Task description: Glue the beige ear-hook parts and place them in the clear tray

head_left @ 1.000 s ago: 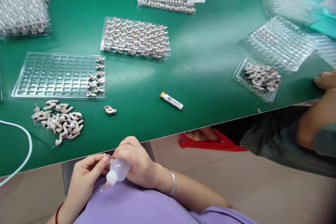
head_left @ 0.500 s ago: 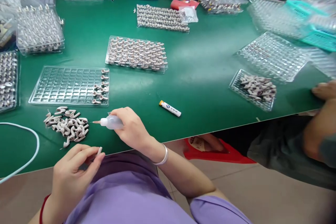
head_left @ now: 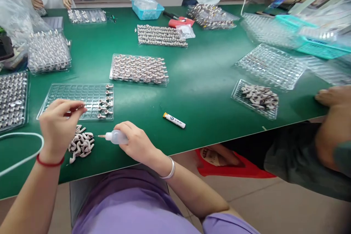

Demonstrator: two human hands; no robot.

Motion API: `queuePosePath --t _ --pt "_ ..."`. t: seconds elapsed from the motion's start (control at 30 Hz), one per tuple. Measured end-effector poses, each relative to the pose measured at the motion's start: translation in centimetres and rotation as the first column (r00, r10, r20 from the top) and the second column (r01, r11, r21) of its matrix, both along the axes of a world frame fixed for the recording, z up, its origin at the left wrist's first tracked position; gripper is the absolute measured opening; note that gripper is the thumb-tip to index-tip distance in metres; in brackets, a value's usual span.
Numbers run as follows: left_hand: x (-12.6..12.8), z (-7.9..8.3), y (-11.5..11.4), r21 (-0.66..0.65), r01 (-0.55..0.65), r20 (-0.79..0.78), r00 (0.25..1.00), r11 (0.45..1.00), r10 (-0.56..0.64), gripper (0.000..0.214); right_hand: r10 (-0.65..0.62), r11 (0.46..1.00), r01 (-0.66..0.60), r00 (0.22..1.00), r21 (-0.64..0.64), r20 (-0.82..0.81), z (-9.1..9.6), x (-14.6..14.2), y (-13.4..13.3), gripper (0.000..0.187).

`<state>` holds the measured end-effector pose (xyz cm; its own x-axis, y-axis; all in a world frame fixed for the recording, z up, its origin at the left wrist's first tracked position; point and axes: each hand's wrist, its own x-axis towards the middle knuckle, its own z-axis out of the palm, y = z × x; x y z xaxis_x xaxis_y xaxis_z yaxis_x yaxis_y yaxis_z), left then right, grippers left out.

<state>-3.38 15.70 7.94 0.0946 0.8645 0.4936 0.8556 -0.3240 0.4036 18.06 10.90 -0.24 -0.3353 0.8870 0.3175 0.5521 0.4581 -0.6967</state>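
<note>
My left hand (head_left: pixel 61 124) is raised over the front of a clear plastic tray (head_left: pixel 68 90), thumb and fingers pinched together. A small pale bit shows at the fingertips; it looks like an earbud shell, mostly hidden. Earbud shells (head_left: pixel 109 92) fill only the tray's right-hand columns. In my right hand (head_left: pixel 139 144) is a translucent squeeze bottle (head_left: pixel 118 137) with a thin needle tip pointing left. That tip ends beside a loose pile of earbud shells (head_left: pixel 82 144), partly covered by my left wrist.
A filled tray (head_left: pixel 138 68) lies behind. A white tube with an orange end (head_left: pixel 174 120) rests to the right. Farther right are a tray of heaped shells (head_left: pixel 259 96) and another person's arm (head_left: pixel 337 98). A white cable (head_left: pixel 33 157) curves at left.
My left hand has moved up and away from the table edge to over the tray. My right hand keeps the bottle beside the pile. The view has tilted up.
</note>
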Motion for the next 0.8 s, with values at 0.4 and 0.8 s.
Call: queuePosePath --t 0.4,0.8 --pt "3.8 -2.8 10.9 -0.308 0.145 -0.338 0.907 0.94 -0.251 0.031 0.044 0.998 -0.05 0.992 -0.046 -0.122 0.1 0.5 -0.5 0.039" --pt "3.9 0.4 4.1 -0.368 0.282 0.045 0.957 0.886 -0.286 0.031 -0.221 0.844 -0.186 0.734 -0.503 -0.642 1.4 1.4 -0.9 0.033"
